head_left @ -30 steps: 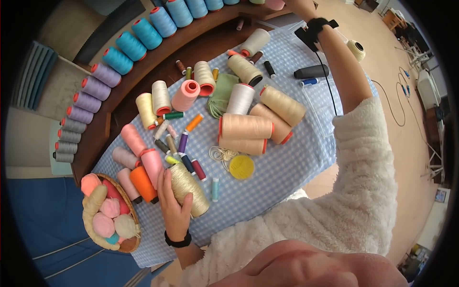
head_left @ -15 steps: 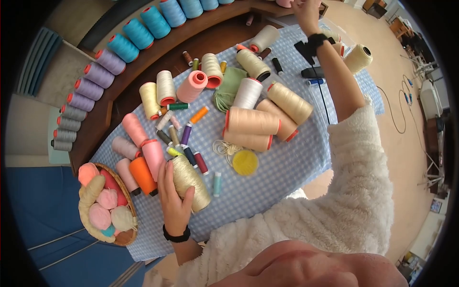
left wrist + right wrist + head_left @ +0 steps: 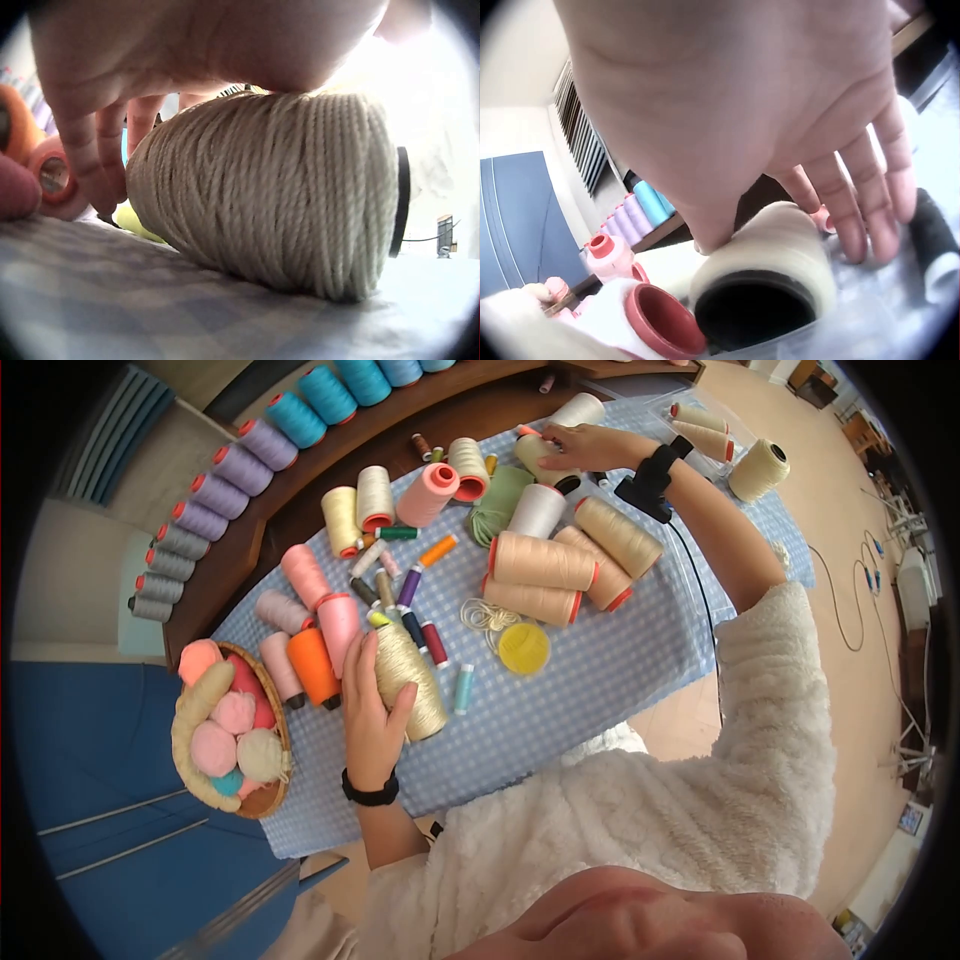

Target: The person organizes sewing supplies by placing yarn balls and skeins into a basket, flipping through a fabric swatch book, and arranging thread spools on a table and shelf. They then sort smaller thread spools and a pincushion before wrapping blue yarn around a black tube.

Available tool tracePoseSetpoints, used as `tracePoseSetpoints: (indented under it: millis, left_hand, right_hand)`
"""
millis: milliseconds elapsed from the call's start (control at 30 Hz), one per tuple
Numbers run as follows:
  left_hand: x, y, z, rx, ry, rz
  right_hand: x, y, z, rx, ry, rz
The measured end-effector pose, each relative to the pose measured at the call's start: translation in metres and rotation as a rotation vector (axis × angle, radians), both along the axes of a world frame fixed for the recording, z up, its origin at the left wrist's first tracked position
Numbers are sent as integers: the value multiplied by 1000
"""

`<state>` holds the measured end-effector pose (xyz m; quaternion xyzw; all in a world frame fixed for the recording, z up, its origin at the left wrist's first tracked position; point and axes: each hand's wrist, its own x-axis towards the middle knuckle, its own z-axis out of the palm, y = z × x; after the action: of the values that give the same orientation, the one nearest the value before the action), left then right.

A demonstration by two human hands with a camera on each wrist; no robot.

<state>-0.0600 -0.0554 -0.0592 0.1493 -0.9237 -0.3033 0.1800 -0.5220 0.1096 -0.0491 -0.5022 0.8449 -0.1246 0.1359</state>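
Note:
My left hand (image 3: 375,720) lies over a shiny cream-gold cone of thread (image 3: 415,685) on its side near the table's front edge. In the left wrist view its palm is on top of the cone (image 3: 262,195), fingers bent down along one side. My right hand (image 3: 600,448) is at the far side of the table, over a cream cone of thread with a black base (image 3: 535,455). In the right wrist view the thumb is at one side of this cone (image 3: 780,240); the other fingers extend past its opposite side, spread. Just beside it lies a white cone with a red base (image 3: 660,319).
Peach cones (image 3: 545,560), pink cones (image 3: 340,622) and small spools (image 3: 437,550) cover the checked cloth (image 3: 600,670). A basket of yarn balls (image 3: 285,750) stands at the left. Blue, purple and grey cones (image 3: 240,468) line a curved wooden shelf. A clear box (image 3: 735,420) is back right.
My right hand has left a pink cone on the shelf at the top and come down to the black-based cream cone. The left hand stays on its cone. The head view has shifted.

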Motion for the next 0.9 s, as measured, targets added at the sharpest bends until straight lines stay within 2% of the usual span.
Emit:
tracePoseSetpoints:
  millis: [67,100,200,233,300,333,400,467,600,733,800,867,900]
  left_hand:
    - [0,1,1,5,6,1]
    - [0,1,1,-2,8,2]
    - [2,-2,-2,-16,25,-3]
    - [3,-2,-3,-18,27,-1]
    - [1,-2,-4,-11,36,-5]
    - [1,-2,-4,-3,40,-4]
    - [1,-1,-4,11,49,-8]
    - [1,-2,-4,17,57,-13]
    - [2,-3,-5,-8,50,-14]
    - [3,-3,-7,-11,51,-14]
    - [3,-3,-5,-11,44,-15]
    - [2,-2,-4,-13,33,-10]
    - [2,-3,-4,-13,31,-8]
  right_hand:
    - [3,-8,6,60,114,15]
    - [9,-10,17,19,248,104]
    - [31,-28,24,-314,267,359]
    - [41,-38,30,-292,116,450]
    - [67,-55,41,-333,97,622]
    - [73,-71,36,-365,178,699]
    - [84,-92,30,-277,165,686]
    - [103,-98,39,-155,151,586]
    - [100,-96,34,-383,161,516]
    - [53,-75,57,-661,19,334]
    - [23,-55,79,-680,273,153]
    - [6,-20,125,-583,225,-229]
    - [-55,-14,108,-232,836,-29]
